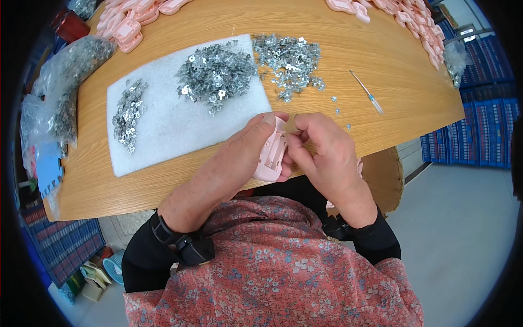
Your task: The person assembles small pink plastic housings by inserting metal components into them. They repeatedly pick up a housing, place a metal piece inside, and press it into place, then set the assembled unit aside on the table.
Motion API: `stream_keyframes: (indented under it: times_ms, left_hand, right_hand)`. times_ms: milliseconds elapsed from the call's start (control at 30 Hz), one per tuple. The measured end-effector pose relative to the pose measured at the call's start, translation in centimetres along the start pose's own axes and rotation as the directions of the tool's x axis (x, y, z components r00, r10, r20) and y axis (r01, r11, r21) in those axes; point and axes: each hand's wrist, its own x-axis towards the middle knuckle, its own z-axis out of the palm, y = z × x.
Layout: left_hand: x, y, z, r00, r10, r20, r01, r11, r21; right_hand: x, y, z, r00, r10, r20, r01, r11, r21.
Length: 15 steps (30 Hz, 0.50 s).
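a pink plastic case, its hollow side facing up, is held just past the table's near edge, in front of the person's waist. the left hand is closed around it from nine o'clock, thumb along the far end and fingertips showing under the near end. the right hand meets it from three o'clock, thumb and forefinger drawn close together at the open side; whether they pinch anything, i cannot tell. from the case, a white mat lies at ten o'clock on the wooden table, carrying a big heap of metal pieces at eleven and a smaller pile toward its left side. another pile of metal bits sits at twelve, beside the mat. at two o'clock lies a thin tool, with a few loose pieces nearer the hand. farther out, a clear bag is at ten, more pink cases toward eleven, and blue crates at three.
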Motion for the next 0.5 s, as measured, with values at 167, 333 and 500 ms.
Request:
stream_keyframes:
  times_ms: [167, 333, 500]
  left_hand:
    - [-0.2, 0.0, -0.3, 1.0, 0.008, 0.02, -0.007, 1.0, -0.027]
    - [-0.5, 0.2, -0.6, 0.996, 0.031, 0.079, -0.031, 1.0, -0.002]
    - [-1.2, 1.0, -0.5, 0.998, 0.046, -0.044, -0.034, 0.97, 0.241]
  right_hand:
    - [0.1, -0.2, -0.6, 0.967, 0.252, 0.034, -0.254, 0.954, 0.16]
    - [-0.3, 0.2, -0.2, 0.862, 0.405, 0.306, -0.497, 0.548, 0.673]
    - [-0.2, 1.6, -0.4, 0.82, 0.368, 0.439, -0.561, 0.359, 0.746]
